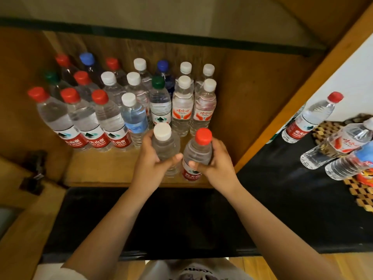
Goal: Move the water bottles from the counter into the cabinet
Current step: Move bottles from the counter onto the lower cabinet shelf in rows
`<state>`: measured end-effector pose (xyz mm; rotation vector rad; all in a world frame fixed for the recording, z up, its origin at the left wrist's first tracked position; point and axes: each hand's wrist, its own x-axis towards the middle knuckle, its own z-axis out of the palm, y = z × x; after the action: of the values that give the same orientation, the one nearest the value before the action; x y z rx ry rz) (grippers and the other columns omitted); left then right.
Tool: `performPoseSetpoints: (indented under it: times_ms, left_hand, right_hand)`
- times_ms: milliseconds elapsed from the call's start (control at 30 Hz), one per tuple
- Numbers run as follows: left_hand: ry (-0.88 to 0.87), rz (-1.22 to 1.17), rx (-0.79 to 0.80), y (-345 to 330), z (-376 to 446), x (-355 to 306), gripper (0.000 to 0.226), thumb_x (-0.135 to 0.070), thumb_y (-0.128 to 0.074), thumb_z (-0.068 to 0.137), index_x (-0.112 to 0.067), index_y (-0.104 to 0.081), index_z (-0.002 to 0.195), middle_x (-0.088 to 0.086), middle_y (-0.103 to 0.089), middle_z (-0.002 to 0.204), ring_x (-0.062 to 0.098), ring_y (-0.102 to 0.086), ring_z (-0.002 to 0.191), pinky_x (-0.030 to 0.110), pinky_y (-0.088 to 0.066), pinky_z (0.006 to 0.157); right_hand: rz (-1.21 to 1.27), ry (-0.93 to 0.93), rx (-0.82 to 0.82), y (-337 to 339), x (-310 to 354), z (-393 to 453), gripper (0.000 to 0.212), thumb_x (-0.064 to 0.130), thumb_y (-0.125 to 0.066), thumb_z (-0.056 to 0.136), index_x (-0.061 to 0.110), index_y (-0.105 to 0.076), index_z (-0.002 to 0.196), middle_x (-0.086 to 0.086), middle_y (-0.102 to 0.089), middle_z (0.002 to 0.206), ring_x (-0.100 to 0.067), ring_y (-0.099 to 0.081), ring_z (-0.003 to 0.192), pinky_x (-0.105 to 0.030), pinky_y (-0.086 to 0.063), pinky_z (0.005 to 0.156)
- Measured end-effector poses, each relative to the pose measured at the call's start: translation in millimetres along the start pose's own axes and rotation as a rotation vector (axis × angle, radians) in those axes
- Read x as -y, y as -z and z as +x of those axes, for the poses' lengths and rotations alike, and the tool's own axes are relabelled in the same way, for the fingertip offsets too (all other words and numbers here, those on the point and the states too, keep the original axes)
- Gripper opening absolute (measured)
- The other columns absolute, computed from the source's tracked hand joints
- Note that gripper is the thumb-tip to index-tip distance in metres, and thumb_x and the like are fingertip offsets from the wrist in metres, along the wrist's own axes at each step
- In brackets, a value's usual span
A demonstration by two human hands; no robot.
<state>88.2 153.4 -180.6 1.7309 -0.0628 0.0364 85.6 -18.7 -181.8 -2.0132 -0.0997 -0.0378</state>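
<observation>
My left hand (151, 160) grips a clear white-capped bottle (164, 142). Beside it my right hand (217, 164) grips a red-capped bottle with a red label (198, 150). Both bottles stand upright at the front of the wooden cabinet shelf (96, 168), just in front of several rows of bottles (129, 102) with red, white, blue and green caps. To the right, three more bottles rest on the black counter (282, 188): a red-capped one (310, 120), a clear one with an orange label (337, 144) and a blue-labelled one (351, 164).
The cabinet's wooden side panel (292, 110) separates the shelf from the counter. A woven mat (361, 190) lies under the counter bottles. An open cabinet door with a dark hinge (34, 170) stands at the left. The right part of the shelf holds no bottles.
</observation>
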Motion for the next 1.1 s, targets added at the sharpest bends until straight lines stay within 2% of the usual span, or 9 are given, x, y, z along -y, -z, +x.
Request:
performPoseSetpoints:
  times_ms: [167,300,433,500,600,733,833,900,1100]
  left_hand:
    - [0.008,0.031,-0.029,5.1,14.6,14.7,0.077,-0.013,-0.076,0.070,-0.013,-0.030,0.133,0.001,-0.051,0.128,0.011,-0.051,0.118,0.026,-0.040,0.100]
    - [-0.002,0.091,-0.013,2.7,18.3,22.3,0.083,-0.025,-0.076,0.067,-0.012,-0.029,0.135,0.007,-0.047,0.134,0.016,-0.047,0.124,0.039,-0.039,0.106]
    - [0.024,0.053,0.009,1.5,19.3,20.3,0.096,-0.038,-0.080,0.063,-0.012,-0.027,0.140,0.006,-0.045,0.137,0.017,-0.046,0.127,0.041,-0.039,0.107]
    - [0.043,-0.045,0.027,2.6,15.9,20.0,0.093,-0.034,-0.076,0.068,-0.013,-0.025,0.143,0.001,-0.045,0.139,0.009,-0.046,0.127,0.028,-0.039,0.105]
    - [0.253,-0.210,-0.047,0.0,-1.5,27.2,0.063,-0.013,-0.069,0.080,-0.018,-0.036,0.134,-0.001,-0.050,0.131,0.003,-0.051,0.120,0.018,-0.045,0.094]
    - [0.880,-0.749,-0.217,-8.9,-13.1,40.4,0.029,-0.023,-0.054,0.090,-0.004,-0.050,0.112,0.016,-0.053,0.117,0.028,-0.047,0.120,0.040,-0.036,0.109]
    - [0.876,-1.043,-0.240,-11.2,-7.1,36.8,0.039,-0.027,-0.046,0.095,0.000,-0.047,0.122,0.020,-0.050,0.131,0.033,-0.043,0.128,0.045,-0.034,0.109]
    - [0.832,-1.099,-0.212,-13.2,-1.4,34.7,0.035,-0.027,-0.044,0.096,-0.001,-0.051,0.118,0.021,-0.051,0.134,0.032,-0.049,0.123,0.043,-0.037,0.106]
    - [0.839,-1.155,-0.245,-15.0,14.4,37.2,0.025,-0.024,-0.046,0.094,-0.003,-0.056,0.105,0.019,-0.054,0.128,0.031,-0.053,0.117,0.036,-0.036,0.109]
  right_hand:
    - [-0.033,-0.049,0.001,-16.7,-4.3,18.5,0.069,0.023,-0.078,0.070,0.021,-0.044,0.130,-0.001,-0.047,0.128,-0.016,-0.039,0.125,-0.038,-0.036,0.104]
    - [-0.018,-0.055,-0.023,-23.7,-12.6,18.6,0.071,0.027,-0.076,0.072,0.026,-0.040,0.133,0.002,-0.046,0.131,-0.009,-0.037,0.123,-0.029,-0.035,0.101]
    - [0.045,-0.073,0.004,-21.6,-15.5,18.4,0.069,0.035,-0.075,0.073,0.044,-0.034,0.128,0.022,-0.043,0.120,0.010,-0.037,0.112,-0.012,-0.032,0.089]
    - [0.086,-0.102,0.035,-21.9,-18.7,17.1,0.069,0.034,-0.075,0.073,0.042,-0.034,0.128,0.032,-0.042,0.113,0.018,-0.039,0.109,-0.009,-0.036,0.088]
    - [0.141,-0.205,0.098,-24.4,-28.4,12.8,0.072,0.029,-0.073,0.077,0.033,-0.031,0.136,0.037,-0.044,0.109,0.002,-0.045,0.114,-0.022,-0.038,0.095]
    - [0.136,-0.248,0.103,-26.0,-32.1,9.9,0.069,0.028,-0.070,0.079,0.037,-0.029,0.134,0.041,-0.042,0.106,0.010,-0.045,0.103,-0.027,-0.044,0.092]
    - [0.128,-0.236,0.093,-27.5,-29.4,11.2,0.066,0.026,-0.069,0.080,0.039,-0.028,0.131,0.039,-0.043,0.106,0.013,-0.049,0.095,-0.036,-0.051,0.090]
    - [0.122,-0.224,0.086,-28.1,-29.3,12.2,0.068,0.026,-0.068,0.081,0.034,-0.027,0.135,0.037,-0.043,0.107,0.001,-0.053,0.103,-0.040,-0.052,0.090]
    - [0.131,-0.221,0.053,-33.0,-28.0,25.3,0.064,0.021,-0.068,0.081,0.032,-0.029,0.132,0.034,-0.045,0.107,0.000,-0.046,0.109,-0.027,-0.044,0.091]
